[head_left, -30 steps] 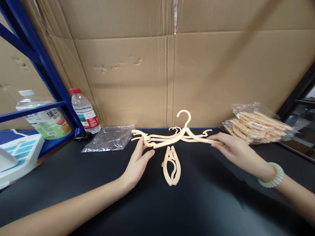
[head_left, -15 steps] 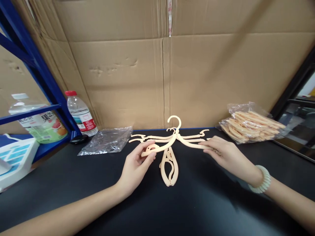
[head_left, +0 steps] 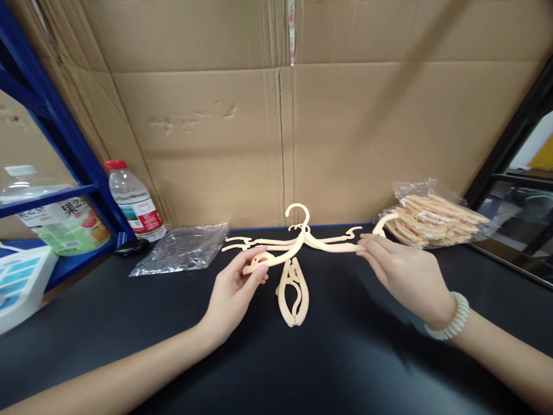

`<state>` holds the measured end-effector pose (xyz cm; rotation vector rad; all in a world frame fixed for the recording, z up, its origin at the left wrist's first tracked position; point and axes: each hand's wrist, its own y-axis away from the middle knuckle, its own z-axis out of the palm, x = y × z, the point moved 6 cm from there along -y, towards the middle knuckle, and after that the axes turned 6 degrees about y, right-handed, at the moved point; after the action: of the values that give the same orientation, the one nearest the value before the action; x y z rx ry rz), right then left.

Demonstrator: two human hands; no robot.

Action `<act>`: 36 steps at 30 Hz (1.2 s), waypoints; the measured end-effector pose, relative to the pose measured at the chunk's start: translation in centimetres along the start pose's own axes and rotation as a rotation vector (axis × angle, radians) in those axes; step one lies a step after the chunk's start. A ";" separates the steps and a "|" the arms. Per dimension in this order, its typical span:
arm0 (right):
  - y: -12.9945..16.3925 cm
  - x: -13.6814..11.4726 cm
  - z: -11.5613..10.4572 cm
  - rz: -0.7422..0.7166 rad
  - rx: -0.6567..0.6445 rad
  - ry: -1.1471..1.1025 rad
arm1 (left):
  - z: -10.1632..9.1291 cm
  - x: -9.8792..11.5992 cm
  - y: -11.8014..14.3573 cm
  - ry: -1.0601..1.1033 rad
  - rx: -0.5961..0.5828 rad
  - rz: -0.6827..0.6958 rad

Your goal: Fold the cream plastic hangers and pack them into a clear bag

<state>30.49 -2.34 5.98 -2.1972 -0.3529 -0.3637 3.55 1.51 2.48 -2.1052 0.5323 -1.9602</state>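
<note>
the hanger sits in the middle of the frame, spread open above the black table, its hook up against the cardboard behind. it looks like thin moulded plastic: light, fairly stiff along each arm but loose at the centre joint, so likely to flop or fold if lifted from one side only. the smooth arms look a little slippery, and the small end hooks and notches seem the parts most apt to snap. the arm ends are the sound places to take it, one in each hand.

the left hand, centre-left, comes in low from the lower left with the forearm along the table; thumb and curled fingers are closed in a pinch on the hanger's left arm near its tip. the right hand, centre-right, reaches in from the lower right, palm down, fingers long and nearly flat, their tips on the end of the right arm; whether the thumb grips beneath i cannot tell.

a folded hanger lies just below, between the hands. a bag of hangers is at the right, an empty bag and a bottle at the left.
</note>
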 end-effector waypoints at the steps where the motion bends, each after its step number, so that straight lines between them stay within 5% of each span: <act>1: -0.1 -0.1 -0.1 -0.008 0.018 -0.019 | 0.0 0.0 0.0 0.000 -0.001 0.000; 7: -0.4 0.3 0.1 0.072 0.011 -0.510 | 0.1 -0.1 -0.2 0.045 -0.002 0.003; 14: -0.2 0.7 3.0 0.387 -0.186 -1.264 | -0.5 -1.0 -0.6 0.115 0.065 -0.063; 28: 0.9 0.9 5.4 0.833 -0.197 -1.840 | 0.4 -1.6 -0.3 0.473 0.078 -0.255; 36: 0.7 1.2 5.7 0.872 -0.138 -1.909 | 0.5 -1.7 -0.1 0.521 0.101 -0.300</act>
<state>32.66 1.92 2.63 -1.8495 -0.2450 2.2644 4.00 2.22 0.90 -1.6807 0.1934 -2.6622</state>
